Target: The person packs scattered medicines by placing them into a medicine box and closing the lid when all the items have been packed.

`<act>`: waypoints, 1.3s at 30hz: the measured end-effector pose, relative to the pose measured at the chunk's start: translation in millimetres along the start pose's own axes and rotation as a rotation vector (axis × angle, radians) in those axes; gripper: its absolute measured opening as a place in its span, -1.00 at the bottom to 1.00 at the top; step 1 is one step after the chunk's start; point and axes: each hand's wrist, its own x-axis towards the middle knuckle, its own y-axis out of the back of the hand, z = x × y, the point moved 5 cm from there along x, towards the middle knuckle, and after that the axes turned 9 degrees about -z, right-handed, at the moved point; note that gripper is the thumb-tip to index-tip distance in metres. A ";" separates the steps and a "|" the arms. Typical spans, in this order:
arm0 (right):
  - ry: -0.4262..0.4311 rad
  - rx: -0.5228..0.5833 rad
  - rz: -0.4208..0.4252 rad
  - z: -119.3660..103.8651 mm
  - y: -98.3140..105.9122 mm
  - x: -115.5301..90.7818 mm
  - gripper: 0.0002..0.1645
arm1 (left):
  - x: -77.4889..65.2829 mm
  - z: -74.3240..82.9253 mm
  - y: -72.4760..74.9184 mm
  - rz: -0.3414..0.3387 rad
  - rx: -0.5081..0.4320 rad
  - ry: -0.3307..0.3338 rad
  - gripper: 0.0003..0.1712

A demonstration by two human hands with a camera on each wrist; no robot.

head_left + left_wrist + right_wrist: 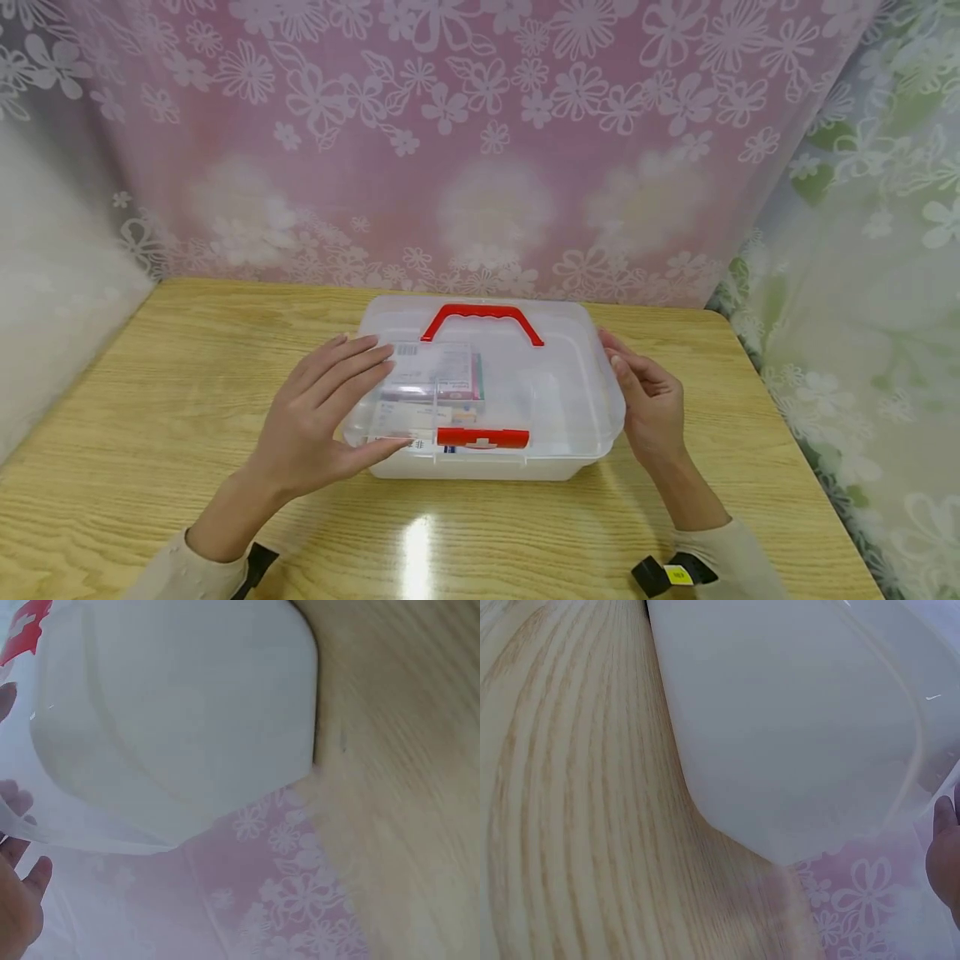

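Observation:
A translucent white plastic first-aid box (pixel 480 468) stands on the wooden table, its clear lid (pixel 555 367) over it. The lid bears a red handle (pixel 483 311) and, at the front, a red latch (pixel 482 437) with a white cross. My left hand (pixel 322 417) rests on the lid's left part, fingers fairly straight across the top and thumb along the front edge. At the right end, my right hand (pixel 648 396) pinches the lid's rim, thumb on the near side; its other fingers are partly hidden. Medicine boxes (pixel 431 371) show through the lid.
The light wooden table (pixel 225 350) extends around the box on both sides and in front. A pink floral curtain (pixel 487 150) hangs behind it, with pale floral cloth (pixel 862 333) along the right. Black straps (pixel 678 573) circle the sleeves.

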 end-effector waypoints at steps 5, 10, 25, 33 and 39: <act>-0.026 -0.018 -0.011 0.8 1.9 -2.7 -0.68 | 4.9 7.4 -0.4 -0.080 0.031 -0.057 -0.50; -0.037 -0.122 -0.022 -3.0 3.0 -5.3 -0.70 | 6.2 14.8 -3.5 -0.155 0.076 -0.110 -0.57; 0.442 -1.015 -0.477 -78.2 -92.6 -14.9 -0.57 | 8.1 16.7 -2.8 -0.199 0.070 -0.090 -0.57; 0.515 -1.385 -0.541 -65.4 -118.1 -23.0 -0.52 | 8.0 17.1 -3.3 -0.190 0.071 -0.090 -0.58; 0.485 -1.460 -0.498 -53.2 -125.7 -24.6 -0.55 | 6.0 17.8 -4.7 -0.178 0.073 -0.091 -0.60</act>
